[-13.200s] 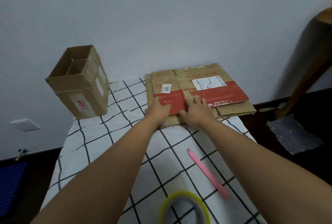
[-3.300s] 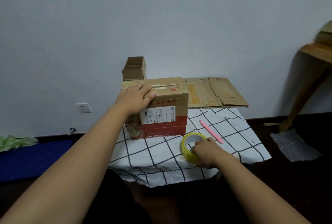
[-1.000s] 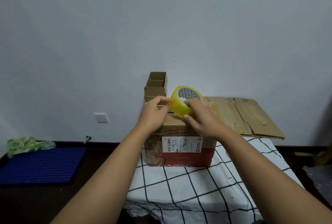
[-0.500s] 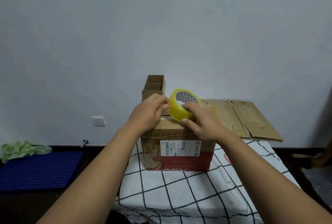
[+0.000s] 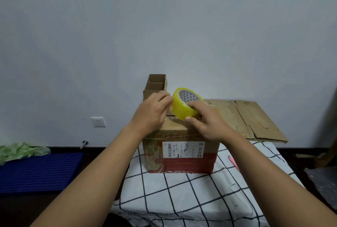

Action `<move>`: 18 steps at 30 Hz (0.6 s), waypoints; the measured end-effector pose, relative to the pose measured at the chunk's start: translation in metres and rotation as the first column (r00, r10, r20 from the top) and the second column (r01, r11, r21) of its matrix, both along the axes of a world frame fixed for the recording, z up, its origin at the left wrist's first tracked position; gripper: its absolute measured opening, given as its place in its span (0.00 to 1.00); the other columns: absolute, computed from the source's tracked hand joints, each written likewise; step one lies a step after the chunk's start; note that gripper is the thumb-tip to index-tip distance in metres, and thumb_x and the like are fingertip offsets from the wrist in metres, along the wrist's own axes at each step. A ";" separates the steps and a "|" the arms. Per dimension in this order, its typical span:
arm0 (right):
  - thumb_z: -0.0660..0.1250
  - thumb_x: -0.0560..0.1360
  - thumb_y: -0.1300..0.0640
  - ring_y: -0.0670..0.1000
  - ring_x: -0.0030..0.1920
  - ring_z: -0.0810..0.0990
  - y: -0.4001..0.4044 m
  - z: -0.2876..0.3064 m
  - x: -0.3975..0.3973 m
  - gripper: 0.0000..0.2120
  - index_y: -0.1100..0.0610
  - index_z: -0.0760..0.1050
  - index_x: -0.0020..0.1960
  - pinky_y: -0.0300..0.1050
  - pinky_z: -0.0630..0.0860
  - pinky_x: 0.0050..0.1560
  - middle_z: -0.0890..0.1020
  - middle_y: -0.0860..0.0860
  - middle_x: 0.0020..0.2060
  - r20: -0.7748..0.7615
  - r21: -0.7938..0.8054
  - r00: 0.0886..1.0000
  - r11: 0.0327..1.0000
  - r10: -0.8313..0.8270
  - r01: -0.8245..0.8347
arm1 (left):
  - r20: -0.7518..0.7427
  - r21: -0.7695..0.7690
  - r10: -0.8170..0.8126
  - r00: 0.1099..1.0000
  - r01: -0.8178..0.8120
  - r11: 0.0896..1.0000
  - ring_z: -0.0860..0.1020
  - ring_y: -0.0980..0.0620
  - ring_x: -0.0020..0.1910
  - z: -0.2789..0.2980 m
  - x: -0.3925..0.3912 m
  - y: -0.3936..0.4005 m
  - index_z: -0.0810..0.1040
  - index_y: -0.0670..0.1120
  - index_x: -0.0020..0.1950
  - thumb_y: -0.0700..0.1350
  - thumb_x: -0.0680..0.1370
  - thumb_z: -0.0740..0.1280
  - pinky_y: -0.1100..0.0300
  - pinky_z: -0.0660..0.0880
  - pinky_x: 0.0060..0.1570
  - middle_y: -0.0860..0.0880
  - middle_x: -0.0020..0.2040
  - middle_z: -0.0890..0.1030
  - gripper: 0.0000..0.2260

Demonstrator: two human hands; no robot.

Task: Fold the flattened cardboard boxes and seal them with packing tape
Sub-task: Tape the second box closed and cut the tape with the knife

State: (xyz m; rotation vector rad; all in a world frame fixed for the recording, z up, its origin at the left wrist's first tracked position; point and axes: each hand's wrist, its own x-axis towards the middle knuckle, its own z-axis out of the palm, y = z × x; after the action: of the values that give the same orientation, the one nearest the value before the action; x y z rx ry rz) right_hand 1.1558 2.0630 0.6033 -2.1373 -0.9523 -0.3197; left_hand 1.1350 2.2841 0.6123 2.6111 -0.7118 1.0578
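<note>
A folded cardboard box (image 5: 182, 155) with a red band and a white label stands on the checked tablecloth (image 5: 191, 195). Above its top I hold a yellow tape roll (image 5: 183, 107). My right hand (image 5: 207, 123) grips the roll from the right, thumb under it and fingers over the top. My left hand (image 5: 153, 112) touches the roll's left rim with curled fingertips, picking at the tape there. Behind the box to the right lie flattened cardboard boxes (image 5: 251, 117).
A smaller open-topped box (image 5: 156, 85) stands at the back against the wall. A pink cutter (image 5: 233, 162) lies on the cloth right of the box. A blue perforated mat (image 5: 38, 170) and green plastic (image 5: 20, 150) lie on the floor at left.
The tape roll and both hands stay above the box top. My left fingers have shifted along the roll's left rim. The view has moved slightly.
</note>
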 end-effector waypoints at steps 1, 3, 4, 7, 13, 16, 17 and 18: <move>0.65 0.74 0.51 0.42 0.53 0.69 0.000 0.000 0.001 0.19 0.53 0.73 0.65 0.29 0.63 0.54 0.74 0.40 0.53 0.011 0.040 1.000 0.999 -0.006 0.005 | 0.002 -0.024 -0.007 1.000 0.007 1.000 0.74 0.49 0.47 0.001 0.001 -0.002 0.75 0.44 0.54 0.42 0.80 0.62 0.53 0.75 0.40 0.49 0.54 0.76 0.05; 0.66 0.75 0.52 0.45 0.54 0.71 0.002 -0.001 0.001 0.19 0.54 0.73 0.64 0.33 0.65 0.54 0.73 0.41 0.52 0.037 0.108 0.999 0.994 -0.027 0.023 | 0.011 -0.080 -0.028 1.000 0.028 0.996 0.74 0.50 0.47 0.005 0.000 -0.005 0.75 0.42 0.54 0.42 0.81 0.60 0.56 0.73 0.42 0.48 0.53 0.76 0.06; 0.66 0.75 0.51 0.46 0.54 0.71 0.002 -0.001 0.001 0.17 0.53 0.73 0.63 0.35 0.66 0.53 0.73 0.42 0.51 0.048 0.141 0.998 0.989 -0.043 0.036 | 0.015 -0.113 -0.036 0.999 0.037 0.993 0.74 0.50 0.47 0.007 0.000 -0.006 0.75 0.42 0.53 0.42 0.81 0.60 0.57 0.72 0.43 0.48 0.52 0.76 0.06; 0.65 0.75 0.44 0.48 0.55 0.69 0.005 -0.002 0.002 0.16 0.50 0.71 0.59 0.39 0.68 0.54 0.72 0.43 0.51 0.075 0.210 0.990 0.973 -0.115 0.097 | 0.013 -0.213 -0.028 1.000 0.030 0.977 0.72 0.52 0.43 0.009 -0.003 -0.007 0.74 0.43 0.49 0.42 0.81 0.59 0.57 0.70 0.39 0.50 0.48 0.74 0.05; 0.65 0.75 0.37 0.51 0.61 0.74 0.008 -0.001 0.005 0.26 0.50 0.69 0.67 0.55 0.77 0.58 0.72 0.43 0.59 -0.079 0.172 0.985 0.971 -0.154 0.166 | -0.105 -0.341 0.003 0.995 -0.038 0.939 0.69 0.55 0.39 -0.003 -0.006 0.002 0.71 0.48 0.45 0.43 0.81 0.59 0.61 0.65 0.38 0.52 0.43 0.72 0.05; 0.64 0.67 0.30 0.49 0.65 0.73 0.008 0.007 0.007 0.40 0.49 0.63 0.72 0.54 0.73 0.64 0.72 0.46 0.67 -0.163 0.109 0.973 0.977 -0.164 0.184 | -0.206 -0.458 0.000 0.979 -0.096 0.884 0.72 0.53 0.40 -0.005 -0.009 0.004 0.72 0.45 0.44 0.42 0.81 0.60 0.61 0.68 0.38 0.49 0.42 0.75 0.06; 0.65 0.64 0.29 0.50 0.66 0.72 0.008 0.010 0.007 0.44 0.48 0.60 0.74 0.54 0.73 0.64 0.71 0.46 0.69 -0.191 0.072 0.971 0.985 -0.143 0.159 | -0.238 -0.490 -0.004 0.971 -0.117 0.864 0.73 0.53 0.40 -0.004 -0.010 0.003 0.73 0.44 0.45 0.42 0.82 0.60 0.61 0.68 0.38 0.49 0.42 0.76 0.06; 0.67 0.61 0.28 0.50 0.66 0.72 0.007 0.013 0.008 0.49 0.46 0.57 0.75 0.53 0.73 0.64 0.70 0.46 0.70 -0.214 0.023 0.970 0.992 -0.117 0.124 | -0.267 -0.514 -0.004 0.964 -0.139 0.846 0.74 0.53 0.41 -0.004 -0.010 0.002 0.74 0.44 0.46 0.42 0.82 0.60 0.61 0.69 0.39 0.49 0.43 0.77 0.06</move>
State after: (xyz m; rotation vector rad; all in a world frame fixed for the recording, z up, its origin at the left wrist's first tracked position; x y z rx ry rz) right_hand 1.1637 2.0701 0.6161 -2.1500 -0.6913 -0.1619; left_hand 1.1245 2.2866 0.6084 2.2329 -0.2179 0.7650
